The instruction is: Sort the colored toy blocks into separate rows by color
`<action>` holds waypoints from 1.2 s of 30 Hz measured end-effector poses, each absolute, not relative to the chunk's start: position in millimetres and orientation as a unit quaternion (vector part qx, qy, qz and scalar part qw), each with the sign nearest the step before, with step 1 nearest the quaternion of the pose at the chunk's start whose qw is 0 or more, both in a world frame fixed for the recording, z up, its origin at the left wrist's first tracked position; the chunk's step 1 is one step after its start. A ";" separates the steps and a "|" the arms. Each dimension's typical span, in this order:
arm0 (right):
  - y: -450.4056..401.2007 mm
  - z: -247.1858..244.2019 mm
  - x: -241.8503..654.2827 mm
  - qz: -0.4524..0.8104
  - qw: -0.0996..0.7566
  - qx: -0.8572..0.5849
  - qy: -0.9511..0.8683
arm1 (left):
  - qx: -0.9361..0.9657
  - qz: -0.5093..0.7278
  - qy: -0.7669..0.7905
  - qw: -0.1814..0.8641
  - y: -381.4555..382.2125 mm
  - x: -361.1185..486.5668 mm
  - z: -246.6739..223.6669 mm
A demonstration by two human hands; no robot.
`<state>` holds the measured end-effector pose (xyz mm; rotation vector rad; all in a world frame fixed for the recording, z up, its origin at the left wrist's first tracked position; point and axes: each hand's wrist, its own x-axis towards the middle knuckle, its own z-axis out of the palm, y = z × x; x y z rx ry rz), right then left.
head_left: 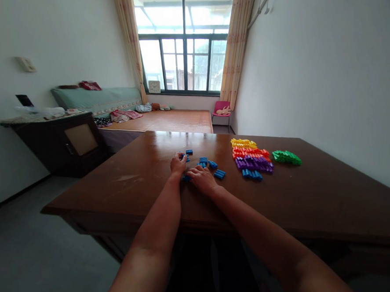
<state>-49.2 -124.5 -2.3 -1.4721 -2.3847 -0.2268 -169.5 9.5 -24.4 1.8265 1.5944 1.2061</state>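
Note:
Several small blue pieces (219,174) lie scattered on the brown table (127,181) around my hands. My left hand (178,163) has its fingers closed on a blue piece (187,158). Just right of it, my right hand (202,179) rests low with its fingers bent over a blue piece (186,178) that is partly covered. Another blue piece (189,151) lies beyond my left hand. To the right stand rows of yellow pieces (243,143), orange pieces (251,152), purple pieces (254,164) and blue pieces (252,174), with green pieces (286,157) beside them.
Behind the table is a low bed (176,119) with cloths and soft toys. A pink chair (221,109) stands near the window. At the left is a dark cabinet (56,141) with items on top. A white wall runs along the right.

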 end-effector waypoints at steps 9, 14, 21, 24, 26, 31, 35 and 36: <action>-143.5 14.3 36.6 0.035 0.408 -0.563 -0.718 | 0.676 0.466 0.517 0.242 10.4 -166.7 -18.8; -174.8 -1.9 164.0 0.089 0.515 -0.664 -0.534 | 0.740 0.424 0.492 0.173 -10.8 -149.3 -8.0; -209.0 -40.9 241.8 0.021 0.458 -0.751 -0.475 | 0.851 0.365 0.373 0.064 -56.1 -98.1 2.7; -213.9 -40.9 237.5 -0.025 0.352 -0.814 -0.461 | 0.913 0.299 0.277 -0.003 -78.7 -65.9 7.1; -216.8 -39.5 234.8 -0.047 0.309 -0.835 -0.452 | 0.936 0.256 0.238 -0.037 -89.4 -47.6 6.4; -222.9 -43.9 240.7 -0.015 0.348 -0.807 -0.476 | 0.942 0.231 0.244 0.012 -92.2 -30.4 -6.3; -220.6 -50.0 249.3 0.029 0.416 -0.781 -0.464 | 0.916 0.253 0.288 0.121 -79.4 -37.2 -12.0; -219.5 -50.7 250.1 0.030 0.416 -0.779 -0.469 | 0.914 0.240 0.296 0.138 -76.9 -38.8 -11.4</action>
